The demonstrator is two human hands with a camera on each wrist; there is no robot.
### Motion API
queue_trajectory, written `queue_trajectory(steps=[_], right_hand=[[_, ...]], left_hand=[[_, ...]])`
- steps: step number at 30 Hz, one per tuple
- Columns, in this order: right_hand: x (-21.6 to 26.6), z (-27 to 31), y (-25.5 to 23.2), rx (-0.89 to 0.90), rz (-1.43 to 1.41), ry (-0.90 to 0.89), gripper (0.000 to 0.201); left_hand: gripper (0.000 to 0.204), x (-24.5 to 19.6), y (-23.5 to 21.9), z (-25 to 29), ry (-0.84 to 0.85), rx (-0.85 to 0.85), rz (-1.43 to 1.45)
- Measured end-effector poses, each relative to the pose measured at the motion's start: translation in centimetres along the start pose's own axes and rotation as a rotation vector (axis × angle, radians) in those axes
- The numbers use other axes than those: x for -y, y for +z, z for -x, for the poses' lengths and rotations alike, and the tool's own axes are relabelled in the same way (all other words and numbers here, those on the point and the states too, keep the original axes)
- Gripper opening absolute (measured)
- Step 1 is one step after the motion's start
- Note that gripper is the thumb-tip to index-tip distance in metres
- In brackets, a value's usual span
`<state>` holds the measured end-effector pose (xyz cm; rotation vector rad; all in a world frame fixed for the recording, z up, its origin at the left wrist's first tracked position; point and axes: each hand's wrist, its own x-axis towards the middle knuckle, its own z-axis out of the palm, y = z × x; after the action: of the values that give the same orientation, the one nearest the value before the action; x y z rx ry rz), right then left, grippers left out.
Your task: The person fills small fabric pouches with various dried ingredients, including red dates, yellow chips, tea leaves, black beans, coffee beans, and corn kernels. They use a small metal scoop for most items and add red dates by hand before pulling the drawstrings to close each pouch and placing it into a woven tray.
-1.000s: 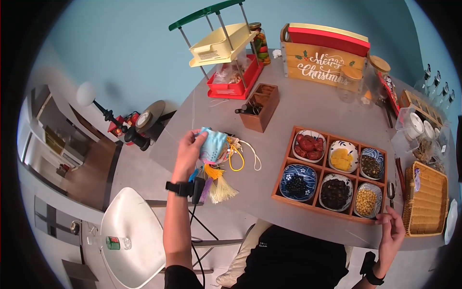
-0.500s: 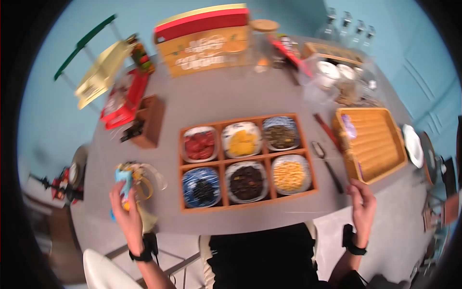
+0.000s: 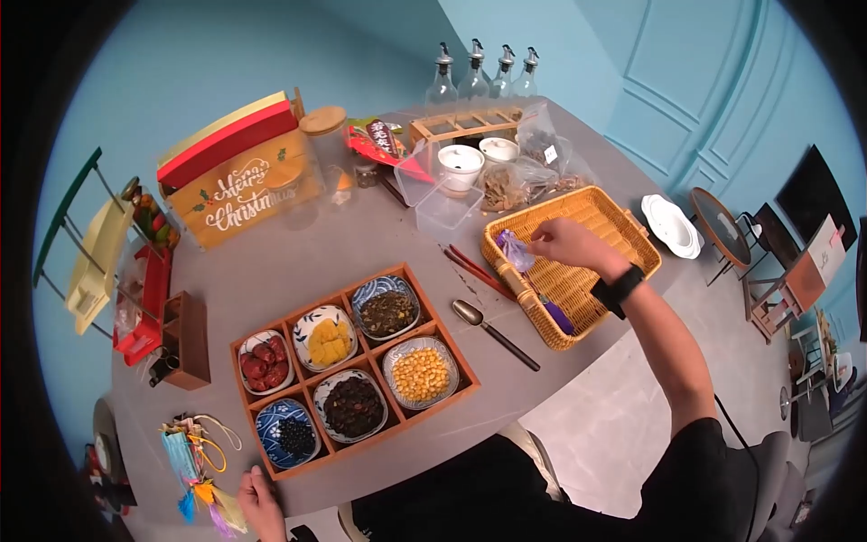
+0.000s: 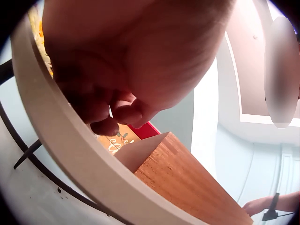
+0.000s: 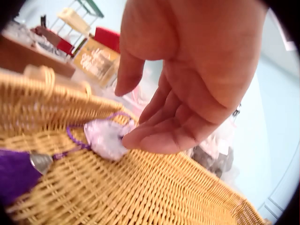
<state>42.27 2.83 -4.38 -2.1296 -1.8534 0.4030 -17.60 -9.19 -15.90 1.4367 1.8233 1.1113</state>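
Observation:
My right hand (image 3: 573, 246) reaches over the wicker basket (image 3: 591, 217), its fingertips beside a small pale purple pouch (image 3: 516, 251). In the right wrist view the fingers (image 5: 159, 136) are relaxed at the edge of the pouch (image 5: 105, 137), thumb apart, and a purple tassel (image 5: 18, 173) lies in the basket. My left hand (image 3: 261, 508) rests at the table's front edge with nothing visible in it, near the wooden box's lower left corner. Left of that hand lie blue and yellow tasseled sachets (image 3: 185, 456). In the left wrist view its fingers (image 4: 126, 112) curl loosely.
A divided wooden box (image 3: 470, 378) holds several bowls of dried foods. A metal scoop (image 3: 497, 334) and dark red sticks (image 3: 479, 273) lie between box and basket. Behind stand white cups (image 3: 461, 167), plastic bags, glass bottles and a Christmas crate (image 3: 239, 194). A red and cream rack stands at left.
The head view has swung right. My right hand has moved from the table's front edge to over the basket. My left hand has let go of the blue sachet and moved right, beside the box.

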Motion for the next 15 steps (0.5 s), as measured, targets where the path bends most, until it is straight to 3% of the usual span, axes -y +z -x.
queue_trajectory(steps=[3, 7, 9, 12, 14, 15], right_hand=[[-1.1, -2.8, 3.3, 0.104, 0.031, 0.106, 0.043], [-1.1, -1.7, 3.3, 0.077, -0.048, 0.092, 0.045], [0.1, 0.8, 1.6, -0.155, -0.113, 0.052, 0.041], [3.8, 5.4, -1.1, -0.307, -0.202, 0.036, 0.033], [5.0, 8.1, -1.4, -0.280, -0.377, 0.007, 0.027], [6.3, 9.8, -1.3, -0.313, -0.456, -0.061, 0.026]], left_hand=[[0.042, -0.4, 0.4, -0.1, 0.022, -0.004, -0.069], [0.038, -0.9, 0.5, 0.5, 0.002, 0.008, -0.102], [0.035, -0.3, 0.6, 0.5, -0.027, 0.015, -0.067], [0.025, 1.1, 1.2, 0.5, 0.080, -0.053, -0.027], [0.016, 0.9, 1.9, 0.3, 0.222, -0.280, 0.045], [0.013, -0.2, 0.5, 0.8, 0.013, -0.132, 0.136]])
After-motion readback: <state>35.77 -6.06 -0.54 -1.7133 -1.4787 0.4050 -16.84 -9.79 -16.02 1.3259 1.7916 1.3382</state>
